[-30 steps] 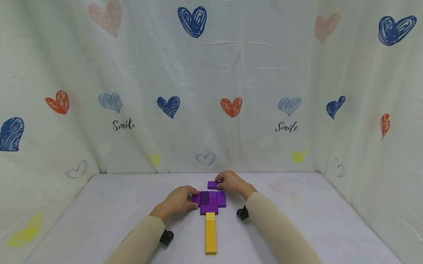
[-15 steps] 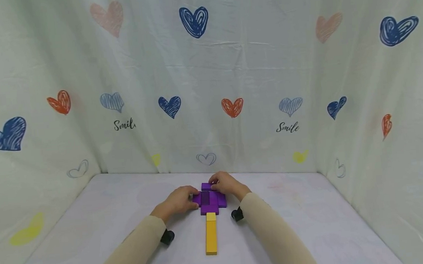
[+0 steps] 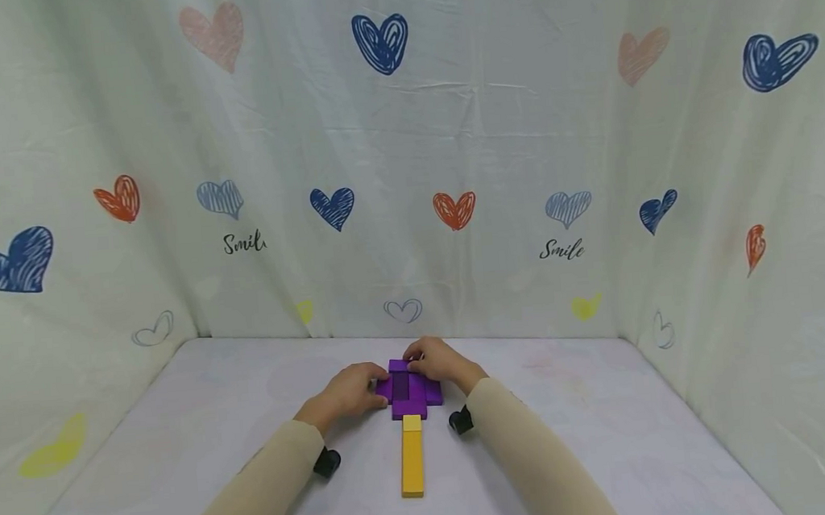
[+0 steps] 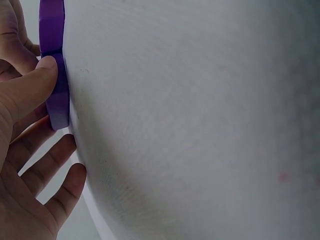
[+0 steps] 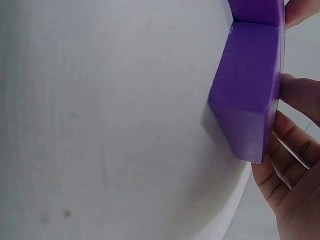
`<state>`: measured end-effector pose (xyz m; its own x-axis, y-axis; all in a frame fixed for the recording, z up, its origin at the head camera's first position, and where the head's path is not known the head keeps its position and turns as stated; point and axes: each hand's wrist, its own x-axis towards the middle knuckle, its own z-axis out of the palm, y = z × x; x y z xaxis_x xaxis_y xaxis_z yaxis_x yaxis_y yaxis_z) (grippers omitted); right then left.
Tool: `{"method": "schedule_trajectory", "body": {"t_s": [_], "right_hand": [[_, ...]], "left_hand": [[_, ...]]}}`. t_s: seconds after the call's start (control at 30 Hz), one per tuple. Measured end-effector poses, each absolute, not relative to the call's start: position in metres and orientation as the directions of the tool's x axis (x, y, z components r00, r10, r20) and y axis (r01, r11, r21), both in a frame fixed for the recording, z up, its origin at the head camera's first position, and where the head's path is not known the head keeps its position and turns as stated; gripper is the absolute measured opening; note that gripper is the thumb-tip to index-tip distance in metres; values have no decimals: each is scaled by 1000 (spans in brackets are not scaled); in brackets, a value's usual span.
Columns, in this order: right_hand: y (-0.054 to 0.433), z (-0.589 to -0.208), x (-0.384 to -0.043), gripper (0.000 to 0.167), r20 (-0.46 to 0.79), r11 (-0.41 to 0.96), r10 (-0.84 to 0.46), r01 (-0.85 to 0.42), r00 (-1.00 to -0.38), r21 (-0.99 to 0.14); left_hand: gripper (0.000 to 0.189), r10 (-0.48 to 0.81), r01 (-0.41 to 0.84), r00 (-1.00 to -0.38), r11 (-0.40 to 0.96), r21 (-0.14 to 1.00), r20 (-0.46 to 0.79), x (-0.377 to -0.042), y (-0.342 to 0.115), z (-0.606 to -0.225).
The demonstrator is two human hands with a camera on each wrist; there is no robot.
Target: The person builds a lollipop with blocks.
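Flat purple blocks lie in a close group on the white table, with a darker purple piece near their middle. My left hand pinches the left purple block between thumb and fingers. In the left wrist view the thumb presses against this block's side. My right hand holds the far purple block at its right end, covering part of it. Below the group, a small pale yellow block meets a long yellow block. Purple blocks stand beside the right fingers in the right wrist view.
A white curtain printed with hearts surrounds the white table at the back and both sides. A small black device sits under the left wrist, another black device under the right.
My right hand has slid the far purple block left and slightly nearer, up against the top of the group. My left hand has stayed at the left block.
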<state>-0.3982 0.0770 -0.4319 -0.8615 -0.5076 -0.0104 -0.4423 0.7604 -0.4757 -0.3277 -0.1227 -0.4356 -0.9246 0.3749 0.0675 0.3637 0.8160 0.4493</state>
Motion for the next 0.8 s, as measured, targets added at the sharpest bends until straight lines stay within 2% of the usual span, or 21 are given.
{"method": "schedule_trajectory", "body": {"t_s": [0.8], "right_hand": [[85, -432, -397, 21, -8, 743, -532, -463, -847, -484]], "left_hand": [[43, 365, 351, -929, 821, 451, 57, -329, -122, -437]]}}
